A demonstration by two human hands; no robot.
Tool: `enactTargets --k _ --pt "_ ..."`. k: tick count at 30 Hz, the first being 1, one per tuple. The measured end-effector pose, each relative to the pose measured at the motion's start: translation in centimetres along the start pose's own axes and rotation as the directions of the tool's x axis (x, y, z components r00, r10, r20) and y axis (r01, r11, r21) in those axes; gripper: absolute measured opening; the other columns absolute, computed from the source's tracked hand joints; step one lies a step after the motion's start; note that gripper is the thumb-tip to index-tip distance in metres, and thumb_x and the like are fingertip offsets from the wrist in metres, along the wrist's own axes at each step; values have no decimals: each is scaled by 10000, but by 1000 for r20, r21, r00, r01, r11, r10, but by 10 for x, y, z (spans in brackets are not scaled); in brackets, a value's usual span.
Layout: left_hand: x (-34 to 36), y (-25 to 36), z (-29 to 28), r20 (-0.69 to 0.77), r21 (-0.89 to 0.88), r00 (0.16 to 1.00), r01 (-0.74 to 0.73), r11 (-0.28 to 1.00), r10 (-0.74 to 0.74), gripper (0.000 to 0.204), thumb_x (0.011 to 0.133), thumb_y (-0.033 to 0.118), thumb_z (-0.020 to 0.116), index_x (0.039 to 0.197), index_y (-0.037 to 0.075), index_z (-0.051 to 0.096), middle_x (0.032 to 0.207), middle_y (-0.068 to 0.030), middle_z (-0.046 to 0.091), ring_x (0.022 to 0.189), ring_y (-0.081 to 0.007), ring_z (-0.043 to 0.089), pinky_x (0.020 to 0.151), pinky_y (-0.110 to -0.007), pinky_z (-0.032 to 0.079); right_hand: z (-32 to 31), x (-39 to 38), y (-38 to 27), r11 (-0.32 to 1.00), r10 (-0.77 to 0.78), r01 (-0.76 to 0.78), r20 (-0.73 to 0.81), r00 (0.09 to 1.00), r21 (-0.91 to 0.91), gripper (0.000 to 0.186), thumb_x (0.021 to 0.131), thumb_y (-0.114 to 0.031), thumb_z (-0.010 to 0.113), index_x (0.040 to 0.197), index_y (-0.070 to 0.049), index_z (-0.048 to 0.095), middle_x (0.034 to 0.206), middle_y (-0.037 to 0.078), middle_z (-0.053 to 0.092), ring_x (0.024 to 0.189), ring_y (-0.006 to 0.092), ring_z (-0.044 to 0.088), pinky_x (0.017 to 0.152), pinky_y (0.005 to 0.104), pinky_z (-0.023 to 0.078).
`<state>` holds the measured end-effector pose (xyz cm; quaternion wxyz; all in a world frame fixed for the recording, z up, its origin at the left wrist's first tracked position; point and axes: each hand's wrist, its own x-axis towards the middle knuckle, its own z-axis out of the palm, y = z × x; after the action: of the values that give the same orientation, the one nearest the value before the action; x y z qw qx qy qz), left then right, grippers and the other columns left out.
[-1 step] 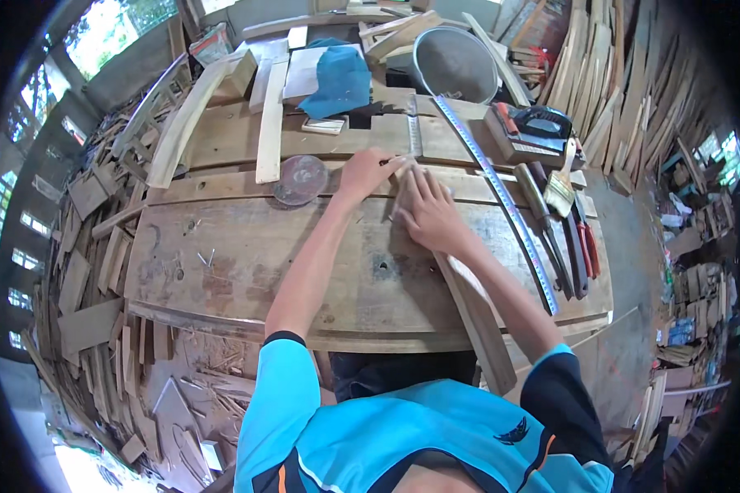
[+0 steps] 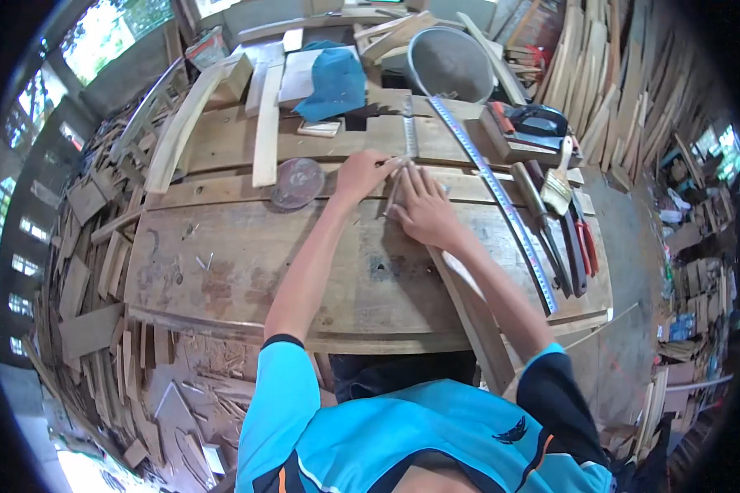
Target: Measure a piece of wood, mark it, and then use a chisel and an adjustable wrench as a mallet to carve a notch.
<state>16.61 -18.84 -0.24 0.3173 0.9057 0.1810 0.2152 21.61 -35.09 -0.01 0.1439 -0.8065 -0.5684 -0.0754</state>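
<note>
A long wooden strip (image 2: 474,320) slants from mid-bench over the near edge toward my body. At its far end my left hand (image 2: 365,176) is closed, thumb and fingers pinching the tip. My right hand (image 2: 427,212) lies over the strip just nearer, its fingers stretched along the top and its thumb down the left side. A thin edge shows beside that thumb; whether it is a separate sheet under the palm, I cannot tell. To the left of my left hand lies a round reddish-brown disc (image 2: 298,183).
On the workbench (image 2: 247,279), a steel ruler (image 2: 501,201) lies right of my hands, beside a paintbrush (image 2: 558,187), a chisel (image 2: 543,215) and red-handled pliers (image 2: 585,245). Behind are a grey bucket (image 2: 450,66) and blue cloth (image 2: 334,82). Wood scraps (image 2: 90,320) pile up leftward.
The view has shifted very slightly, moving the bench items a little left. Both hands stay at the far part of the strip, with hardly any difference in their grip.
</note>
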Motion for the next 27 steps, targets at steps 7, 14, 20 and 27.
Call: enactTargets --k 7,14,20,27 --pt "-14 -8 -18 17 18 979 205 979 -206 335 692 454 603 759 134 675 688 -87 620 675 -247 599 602 -330 459 -54 -108 -31 996 18 -35 202 979 78 629 823 -311 437 1296 39 216 1359 196 213 1264 353 181 1027 416 151" --pt "-4 3 -14 66 -11 991 117 993 -116 360 708 432 595 709 76 652 715 -106 610 699 -253 589 614 -338 446 -92 -195 -43 982 177 -190 418 891 -10 650 827 -325 434 1310 35 191 1383 179 164 1280 354 132 1037 417 115" --pt "-11 -18 -19 22 -2 998 66 998 -66 343 752 383 559 732 50 637 772 -132 605 733 -292 575 632 -359 438 -21 -50 -10 992 -94 71 228 969 108 604 867 -344 352 1306 34 182 1378 190 165 1272 351 155 1033 412 150" --pt "-5 -18 -6 96 10 992 76 997 -76 356 772 396 514 774 59 629 782 -145 599 741 -308 569 619 -377 431 -13 -38 -15 995 -101 100 46 994 25 599 839 -325 411 1279 45 242 1338 201 253 1240 371 223 1012 426 200"
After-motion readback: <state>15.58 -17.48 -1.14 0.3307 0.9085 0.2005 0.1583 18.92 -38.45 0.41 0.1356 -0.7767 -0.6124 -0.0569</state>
